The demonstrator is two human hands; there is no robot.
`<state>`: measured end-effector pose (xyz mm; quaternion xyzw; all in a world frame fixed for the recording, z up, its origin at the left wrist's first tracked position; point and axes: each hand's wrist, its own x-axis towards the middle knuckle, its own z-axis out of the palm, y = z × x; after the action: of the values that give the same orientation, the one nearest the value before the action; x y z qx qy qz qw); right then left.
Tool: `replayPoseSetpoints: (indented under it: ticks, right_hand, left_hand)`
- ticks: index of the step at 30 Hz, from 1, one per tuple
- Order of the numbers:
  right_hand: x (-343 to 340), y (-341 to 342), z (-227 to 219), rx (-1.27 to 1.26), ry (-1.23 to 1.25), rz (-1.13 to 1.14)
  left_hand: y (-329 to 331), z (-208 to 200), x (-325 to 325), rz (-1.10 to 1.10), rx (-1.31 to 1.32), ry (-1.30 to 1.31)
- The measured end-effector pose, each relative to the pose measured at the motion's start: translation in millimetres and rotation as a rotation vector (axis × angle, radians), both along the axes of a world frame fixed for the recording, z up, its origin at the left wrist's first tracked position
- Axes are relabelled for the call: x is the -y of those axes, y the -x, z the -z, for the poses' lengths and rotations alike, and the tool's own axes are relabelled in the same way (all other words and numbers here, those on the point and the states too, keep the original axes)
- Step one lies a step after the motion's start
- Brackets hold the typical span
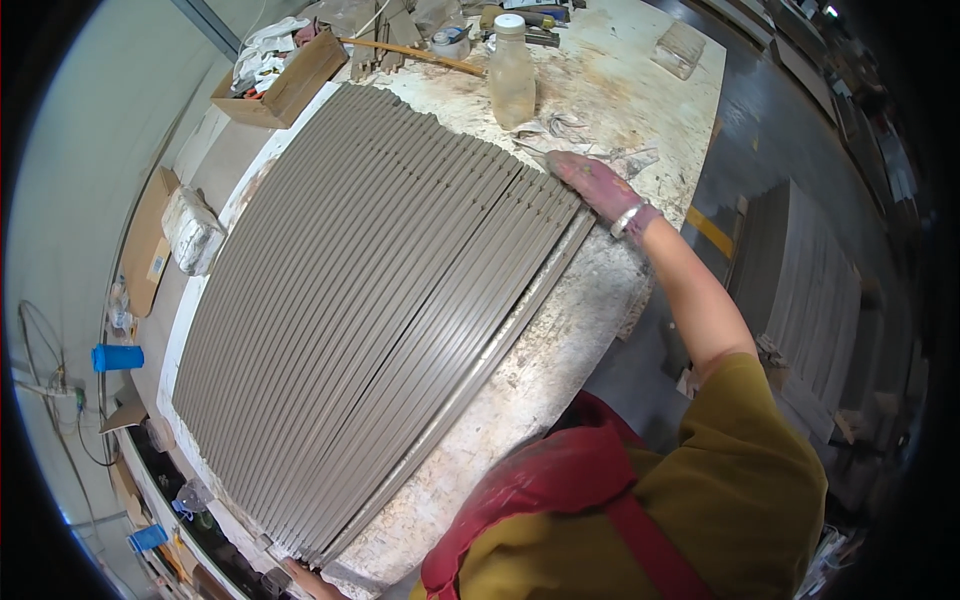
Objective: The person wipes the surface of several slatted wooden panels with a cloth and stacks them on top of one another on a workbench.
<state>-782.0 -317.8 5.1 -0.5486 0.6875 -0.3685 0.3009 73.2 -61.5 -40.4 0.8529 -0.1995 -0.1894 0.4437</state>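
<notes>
Your strips [330, 290] lie flat on the bench [515, 410], side by side in one wide grey sheet that covers most of the top in front of you. Their long axis runs on a slant, from the near edge at your lower left to the far side at your upper right, and the wide lens bows the lines a little. The near ends point to your left hand [308, 580], the far ends to your right. Small notches cross many of the strips near their far ends, and a dark seam parts the sheet lengthwise. On the side closest to your body, the outer strip [528, 312] lies parallel to the rest, with a pale gap between

Your right hand [597, 187], in a stained pink glove, rests at the far ends, fingers together and pointing away to the left; you cannot tell from here whether its grip is closed on a strip. Your left hand shows only in part at the lower edge, beside the near ends, so its grip cannot be told either

Beyond the far ends stands a bottle [512, 85] with a white cap, upright, near a wooden stick [412, 53] and an open box [308, 82]. A white packet [193, 232] sits left of the sheet
</notes>
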Motion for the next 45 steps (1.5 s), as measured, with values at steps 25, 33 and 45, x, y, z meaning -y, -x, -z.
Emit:
replayPoseSetpoints:
  ticks: [25,33,45]
  right_hand:
    - [11.2,-19.6,-6.5,-0.027,-0.140,-0.023]
    - [11.8,-13.3,2.8,0.024,-0.123,-0.026]
    - [9.9,-25.6,-13.7,-0.009,-0.162,0.069]
  left_hand:
    - [-55.7,28.4,2.8,0.154,0.029,-0.101]
    - [-28.3,20.1,14.7,0.065,0.065,-0.122]
    - [-52.8,34.8,-5.9,0.045,-0.014,-0.064]
